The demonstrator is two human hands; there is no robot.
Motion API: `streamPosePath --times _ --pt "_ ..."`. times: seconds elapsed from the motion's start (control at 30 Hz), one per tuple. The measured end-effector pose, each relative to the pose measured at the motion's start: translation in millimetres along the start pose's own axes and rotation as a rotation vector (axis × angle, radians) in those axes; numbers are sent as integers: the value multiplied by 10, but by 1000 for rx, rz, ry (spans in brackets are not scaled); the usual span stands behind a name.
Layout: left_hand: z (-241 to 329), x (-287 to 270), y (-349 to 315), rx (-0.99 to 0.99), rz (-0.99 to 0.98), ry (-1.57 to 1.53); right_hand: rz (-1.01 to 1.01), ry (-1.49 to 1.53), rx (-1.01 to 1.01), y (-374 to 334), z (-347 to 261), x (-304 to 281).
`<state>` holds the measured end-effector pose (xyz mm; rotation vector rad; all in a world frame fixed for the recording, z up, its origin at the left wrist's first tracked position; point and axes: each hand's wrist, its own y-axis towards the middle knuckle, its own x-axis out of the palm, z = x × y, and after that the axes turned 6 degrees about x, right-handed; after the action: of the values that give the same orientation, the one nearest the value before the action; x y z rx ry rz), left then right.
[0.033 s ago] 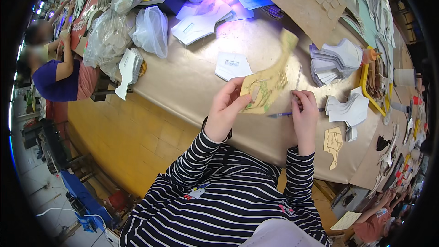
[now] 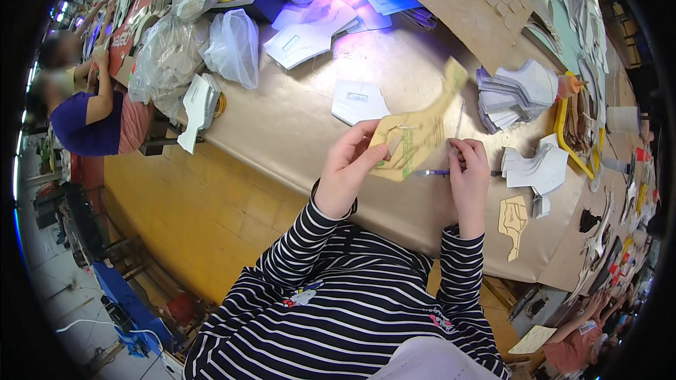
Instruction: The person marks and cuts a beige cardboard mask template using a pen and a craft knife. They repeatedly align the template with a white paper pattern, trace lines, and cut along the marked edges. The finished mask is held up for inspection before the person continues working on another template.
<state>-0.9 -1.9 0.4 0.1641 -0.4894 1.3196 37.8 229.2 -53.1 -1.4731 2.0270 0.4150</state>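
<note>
One co-worker in a purple top (image 2: 83,124) is at the far left, well apart from the big yellow pattern (image 2: 415,137). Next, between that person and the pattern, come clear plastic bags (image 2: 165,63), with a stack of white pieces (image 2: 197,109) just below them. More white pieces (image 2: 299,41) lie beyond the pattern and to its left, and a single white sheet (image 2: 359,102) sits nearer, just past its left side. The left hand (image 2: 348,158) is clamped on the pattern's lower left end, thumb across its face. That pattern is held up over the gold-brown table (image 2: 282,119), its narrow end slanting up and to the right (that tip is blurred). Just right of the pattern, the right hand (image 2: 470,169) has its thumb and fingers closed on a purple pen (image 2: 435,172), which sticks out on both sides of it. A thin pale rod (image 2: 460,121) stretches away beyond the fingertips, also right of the pattern; whether they touch it, I cannot tell. Farther right of the pattern is a thick pile of grey-white pieces (image 2: 517,95), while a small yellow pattern (image 2: 512,224) and a white stack (image 2: 536,165) lie below and to its right.
</note>
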Motion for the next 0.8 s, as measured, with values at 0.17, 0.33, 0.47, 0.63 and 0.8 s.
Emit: streamPosePath --times 0.17,0.33,0.47,0.63,0.8 --pt "65 -42 -54 -49 3 15 -41 -16 -75 -78 -14 -67" --pt "84 -39 -54 -122 51 -99 -166 -159 -170 -206 60 -211" --pt "99 2 -47 -150 52 -153 -151 -224 -172 -298 86 -165" --pt "123 -6 -45 -156 58 -146 -71 -141 -141 -289 91 -152" --pt "138 -20 -93 -154 72 -92 -13 -98 -96 -283 189 -284"
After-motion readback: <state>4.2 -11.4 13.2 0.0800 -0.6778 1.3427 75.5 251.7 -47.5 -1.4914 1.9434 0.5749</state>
